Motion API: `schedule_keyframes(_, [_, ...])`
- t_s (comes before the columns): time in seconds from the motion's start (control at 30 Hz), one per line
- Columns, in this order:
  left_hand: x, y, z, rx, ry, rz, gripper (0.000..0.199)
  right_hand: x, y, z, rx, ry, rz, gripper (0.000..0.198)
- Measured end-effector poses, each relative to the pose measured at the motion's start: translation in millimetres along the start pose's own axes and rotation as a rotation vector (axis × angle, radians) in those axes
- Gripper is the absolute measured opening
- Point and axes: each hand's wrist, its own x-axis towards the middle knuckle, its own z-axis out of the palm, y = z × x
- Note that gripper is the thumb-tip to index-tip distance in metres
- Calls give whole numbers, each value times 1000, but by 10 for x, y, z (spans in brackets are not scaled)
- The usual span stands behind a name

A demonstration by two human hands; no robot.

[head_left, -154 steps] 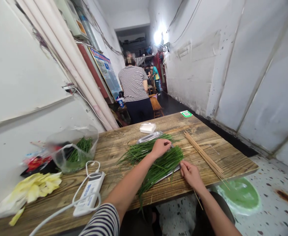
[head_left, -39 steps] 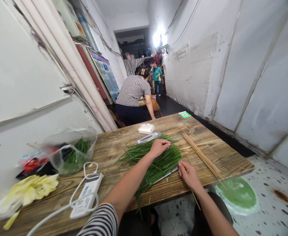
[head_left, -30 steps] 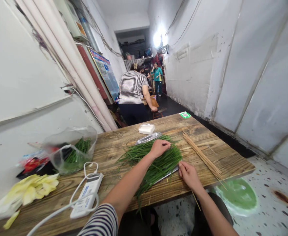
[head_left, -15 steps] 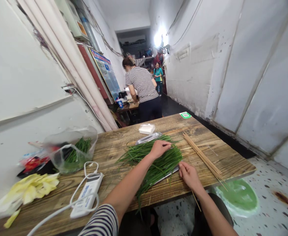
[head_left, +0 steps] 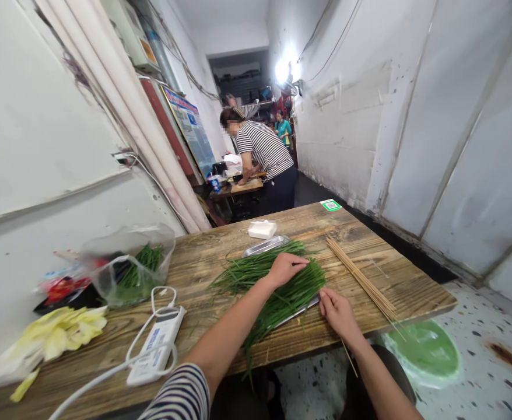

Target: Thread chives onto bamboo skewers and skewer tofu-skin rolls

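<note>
A thick heap of garlic chives (head_left: 256, 274) lies across a metal tray (head_left: 297, 312), its long leaves hanging over the table's near edge. My left hand (head_left: 286, 268) reaches over the heap, thumb and fingers pinched at the cut ends on its right side; what is between the fingertips is mostly hidden. At the heap's lower right corner is my right hand (head_left: 338, 309), fingers closed around a thin bamboo skewer (head_left: 349, 358) whose lower end sticks out beneath the wrist. A bundle of bamboo skewers (head_left: 361, 279) rests to the right on the wooden table (head_left: 396, 262).
Behind the chives sit a small metal tray (head_left: 267, 245) and a white block-like pack (head_left: 262, 228). On the left are a power strip (head_left: 157, 347) with a looping cable, a plastic bag (head_left: 133, 268) holding more greens, and yellow leaves (head_left: 59, 332). Two people stand farther back.
My left fingertips have shifted slightly right along the chive ends. My right hand has barely moved. The person in stripes in the background has leaned and moved right.
</note>
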Motion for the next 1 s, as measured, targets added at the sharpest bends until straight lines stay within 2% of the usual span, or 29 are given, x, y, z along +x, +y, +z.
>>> schedule_keyframes(0.1, [7, -20, -181, 23, -121, 11, 27, -4, -3, 2, 5, 5, 4, 47])
schedule_keyframes(0.2, [67, -72, -374, 148, -46, -88, 27, -5, -2, 4, -3, 2, 5, 48])
schedule_keyframes(0.27, [113, -120, -405, 305, -42, -123, 22, -2, 4, 6, -1, 3, 7, 48])
schedule_keyframes(0.4, [164, -212, -234, 567, -154, -84, 14, 4, 26, 10, 4, 9, 4, 47])
schedule_keyframes(0.57, [181, -292, 0, 668, -129, -30, 17, 0, 29, 11, 10, 3, 12, 46])
schedule_keyframes(0.73, [255, -304, 93, 611, -73, -78, 29, 1, 19, 10, 6, 5, 7, 47])
schedule_keyframes(0.87, [316, -289, 128, 586, -97, -78, 17, 4, 30, 12, 11, 4, 5, 47])
schedule_keyframes(1.0, [332, -329, 126, 377, -55, -144, 12, -3, 48, 9, 21, 3, 11, 44])
